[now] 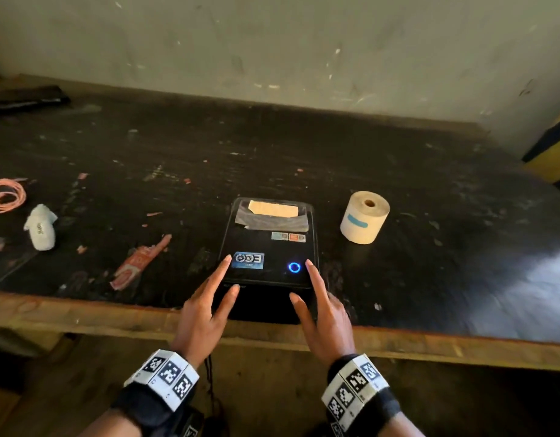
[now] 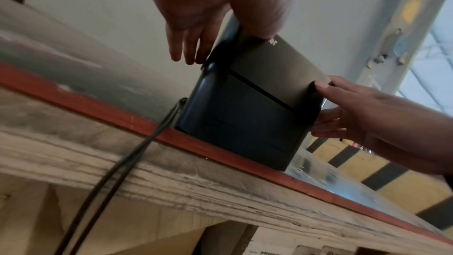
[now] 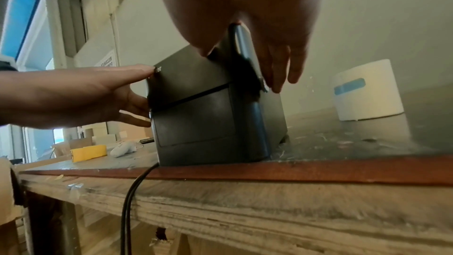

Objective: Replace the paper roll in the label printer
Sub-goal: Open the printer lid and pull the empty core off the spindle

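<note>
The black label printer (image 1: 269,247) stands at the table's front edge with its lid down and a blue ring light lit on top; a scrap of paper lies at its rear slot. My left hand (image 1: 232,272) touches its front left corner: index finger on top, thumb on the front face, other fingers straight down the left side (image 3: 137,121). My right hand (image 1: 300,278) mirrors this on the front right corner, fingers down the right side (image 3: 282,82). A full white paper roll (image 1: 365,217) with a blue tab stands on end to the printer's right, untouched.
A black cable (image 3: 132,191) hangs from the printer over the wooden table edge (image 1: 430,348). On the left lie a red wrapper (image 1: 136,263), a white object (image 1: 40,227) and pink rubber bands (image 1: 4,195). A yellow-and-black striped post (image 1: 553,146) stands far right.
</note>
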`<state>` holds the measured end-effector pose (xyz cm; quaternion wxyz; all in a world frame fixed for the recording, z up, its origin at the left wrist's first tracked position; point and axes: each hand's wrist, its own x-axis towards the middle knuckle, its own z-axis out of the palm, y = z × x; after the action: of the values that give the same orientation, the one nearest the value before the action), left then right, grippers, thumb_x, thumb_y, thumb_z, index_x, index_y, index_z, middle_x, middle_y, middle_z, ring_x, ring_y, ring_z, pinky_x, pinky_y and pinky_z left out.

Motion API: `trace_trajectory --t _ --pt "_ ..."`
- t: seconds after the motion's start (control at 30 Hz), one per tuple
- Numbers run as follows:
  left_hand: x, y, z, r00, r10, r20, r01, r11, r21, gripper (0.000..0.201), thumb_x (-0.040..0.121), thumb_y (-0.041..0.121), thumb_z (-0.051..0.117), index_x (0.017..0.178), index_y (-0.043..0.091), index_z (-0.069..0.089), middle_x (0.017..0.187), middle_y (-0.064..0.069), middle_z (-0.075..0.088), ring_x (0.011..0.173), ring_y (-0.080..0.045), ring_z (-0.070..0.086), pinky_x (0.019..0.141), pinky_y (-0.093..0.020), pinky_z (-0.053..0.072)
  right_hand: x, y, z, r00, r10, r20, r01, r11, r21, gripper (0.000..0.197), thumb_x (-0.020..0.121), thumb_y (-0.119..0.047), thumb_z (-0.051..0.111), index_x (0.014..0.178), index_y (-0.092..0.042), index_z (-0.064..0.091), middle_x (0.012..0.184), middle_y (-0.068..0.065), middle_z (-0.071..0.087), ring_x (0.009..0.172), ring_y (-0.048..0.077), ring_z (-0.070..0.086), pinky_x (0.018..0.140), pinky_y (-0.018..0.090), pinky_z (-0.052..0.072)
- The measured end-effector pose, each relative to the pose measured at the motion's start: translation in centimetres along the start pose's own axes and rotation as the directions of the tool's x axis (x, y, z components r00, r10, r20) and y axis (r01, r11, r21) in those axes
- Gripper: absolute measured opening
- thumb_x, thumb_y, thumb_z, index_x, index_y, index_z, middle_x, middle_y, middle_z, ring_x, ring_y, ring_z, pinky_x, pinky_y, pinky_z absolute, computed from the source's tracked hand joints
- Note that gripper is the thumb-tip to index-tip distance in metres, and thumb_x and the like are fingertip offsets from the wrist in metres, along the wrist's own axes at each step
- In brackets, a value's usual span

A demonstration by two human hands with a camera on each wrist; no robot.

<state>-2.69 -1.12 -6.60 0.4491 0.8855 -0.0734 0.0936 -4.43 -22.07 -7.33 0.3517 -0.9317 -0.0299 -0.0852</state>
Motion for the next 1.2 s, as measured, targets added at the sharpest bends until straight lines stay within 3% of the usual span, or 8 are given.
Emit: trace_trajectory --t 0.2,0.3,0.53,0.67,0.77,0.83,0.93,1.2 --pt "0.2 -0.9 0.5 0.996 -0.087 0.002 0.087 0.996 0.034 0.059 0.083 0.063 0.037 0.138 0.047 0.022 0.142 -0.012 0.042 0.129 -0.024 0.041 0.100 -0.037 0.036 0.2 0.7 0.1 0.995 -0.053 -0.081 0.044 0.992 -0.120 0.062 0.089 -0.057 0.037 0.143 -0.041 0.010 0.109 0.011 0.064 0.098 0.024 0.060 0.090 0.037 0.048" --pt "0.2 -0.8 0.4 0.992 -0.123 0.012 0.122 0.989 0.089 0.059 0.082 0.066 0.036 0.135 0.053 0.016 0.140 -0.015 0.043 0.128 -0.029 0.042 0.101 -0.046 0.039 0.7 1.3 0.0 0.994 -0.095 -0.059 0.083 0.982 -0.172 0.062 0.089 -0.060 0.029 0.144 -0.038 0.011 0.098 0.009 0.066 0.089 0.022 0.061 0.086 0.037 0.050" --pt "2.0 2.3 -1.2 0.996 -0.048 -0.078 0.056 0.994 0.099 0.071 0.084 0.050 0.045 0.141 0.047 0.002 0.145 -0.007 0.042 0.126 -0.023 0.046 0.102 -0.034 0.036 2.6 -0.5 -3.3 0.992 -0.125 0.024 0.127 0.989 -0.083 0.061 0.092 -0.054 0.033 0.143 -0.042 0.002 0.126 0.012 0.056 0.111 0.024 0.055 0.096 0.038 0.043" --pt "5.2 5.2 -2.5 0.985 0.000 -0.175 -0.003 1.000 -0.016 0.081 0.087 0.041 0.056 0.143 0.041 -0.003 0.132 0.012 0.038 0.113 -0.005 0.045 0.098 -0.025 0.037 6.1 -1.9 -5.6 0.974 -0.190 -0.121 0.193 0.981 0.008 0.057 0.096 -0.039 0.037 0.146 -0.034 0.010 0.115 0.014 0.062 0.100 0.027 0.061 0.085 0.046 0.052" --pt "7.8 6.2 -3.2 0.984 0.032 -0.174 -0.039 0.999 -0.036 0.082 0.085 0.044 0.056 0.141 0.046 -0.004 0.126 -0.001 0.057 0.102 -0.015 0.061 0.089 -0.032 0.047 8.7 -2.6 -6.6 0.966 -0.195 -0.167 0.202 0.979 0.026 0.055 0.097 -0.033 0.038 0.146 -0.032 0.013 0.110 0.015 0.063 0.095 0.029 0.062 0.083 0.047 0.053" --pt "10.0 6.1 -3.5 0.988 0.027 -0.149 -0.034 0.999 -0.040 0.080 0.086 0.041 0.056 0.142 0.044 -0.002 0.131 -0.011 0.056 0.114 -0.023 0.057 0.098 -0.035 0.043 10.6 -2.9 -7.0 0.961 -0.208 -0.181 0.216 0.976 0.021 0.053 0.097 -0.033 0.038 0.145 -0.030 0.018 0.106 0.012 0.062 0.092 0.026 0.061 0.082 0.047 0.053" --pt "13.2 5.5 -3.8 0.997 0.012 -0.076 -0.020 0.994 -0.104 0.079 0.082 0.045 0.054 0.143 0.043 0.004 0.144 -0.009 0.044 0.132 -0.018 0.040 0.107 -0.031 0.030 13.4 -3.1 -7.3 0.960 -0.197 -0.197 0.205 0.979 0.021 0.052 0.097 -0.031 0.039 0.146 -0.027 0.021 0.107 0.010 0.063 0.095 0.023 0.059 0.087 0.043 0.050" --pt "18.8 3.9 -3.9 0.998 0.038 0.051 -0.028 0.984 -0.174 0.069 0.085 0.041 0.054 0.143 0.037 0.017 0.148 0.000 0.036 0.135 -0.008 0.030 0.109 -0.028 0.024 18.0 -2.2 -6.7 0.980 -0.094 -0.174 0.110 0.991 0.080 0.054 0.097 -0.028 0.043 0.146 -0.031 0.021 0.129 0.009 0.056 0.122 0.022 0.049 0.099 0.034 0.040"
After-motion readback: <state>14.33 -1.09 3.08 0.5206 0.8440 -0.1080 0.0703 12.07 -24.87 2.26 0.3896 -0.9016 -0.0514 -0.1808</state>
